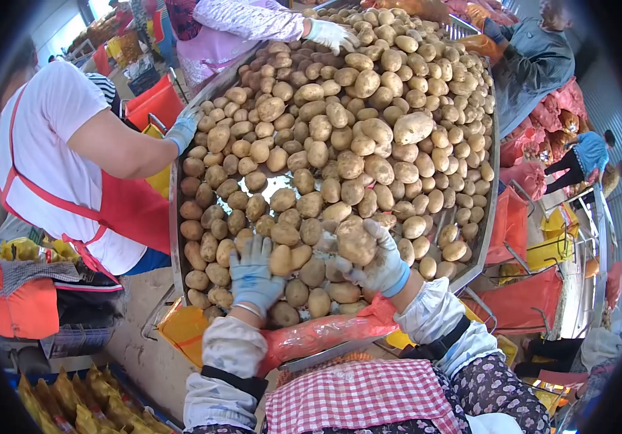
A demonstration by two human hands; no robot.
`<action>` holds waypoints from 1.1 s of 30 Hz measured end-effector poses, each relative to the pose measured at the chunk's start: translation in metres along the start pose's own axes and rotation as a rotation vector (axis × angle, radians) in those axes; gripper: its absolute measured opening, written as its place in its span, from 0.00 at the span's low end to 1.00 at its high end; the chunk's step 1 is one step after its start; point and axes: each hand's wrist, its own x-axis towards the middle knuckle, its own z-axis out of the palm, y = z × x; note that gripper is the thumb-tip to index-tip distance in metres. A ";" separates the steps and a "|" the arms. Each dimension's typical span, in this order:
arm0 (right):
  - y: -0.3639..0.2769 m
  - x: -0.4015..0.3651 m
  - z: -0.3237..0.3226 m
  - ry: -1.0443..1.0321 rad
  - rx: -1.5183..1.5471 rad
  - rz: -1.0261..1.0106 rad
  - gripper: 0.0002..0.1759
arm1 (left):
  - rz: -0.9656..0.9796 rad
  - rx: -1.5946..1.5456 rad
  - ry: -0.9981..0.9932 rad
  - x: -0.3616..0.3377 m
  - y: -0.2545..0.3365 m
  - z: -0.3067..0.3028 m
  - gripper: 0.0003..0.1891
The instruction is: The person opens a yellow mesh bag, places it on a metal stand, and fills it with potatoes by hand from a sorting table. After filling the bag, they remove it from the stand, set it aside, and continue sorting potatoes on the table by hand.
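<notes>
A long metal sorting table [176,217] is heaped with brown potatoes [340,130]. My left hand [253,273], in a blue-grey glove, rests on the potatoes at the near end, fingers spread, touching a small potato [280,259]. My right hand [372,257], in a white glove with a blue cuff, is curled around a large potato [355,240] just right of it. Both forearms wear pale sleeve covers.
A person in a white shirt and red apron [72,166] reaches in from the left with a gloved hand [183,130]. Another gloved hand [329,32] reaches in at the far end. Red sacks [513,304] hang along the right side, and a red mesh bag [325,333] lies at the near edge.
</notes>
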 end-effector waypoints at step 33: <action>-0.019 -0.051 -0.053 -0.069 -0.009 0.074 0.35 | 0.129 0.099 0.064 0.020 0.041 0.002 0.35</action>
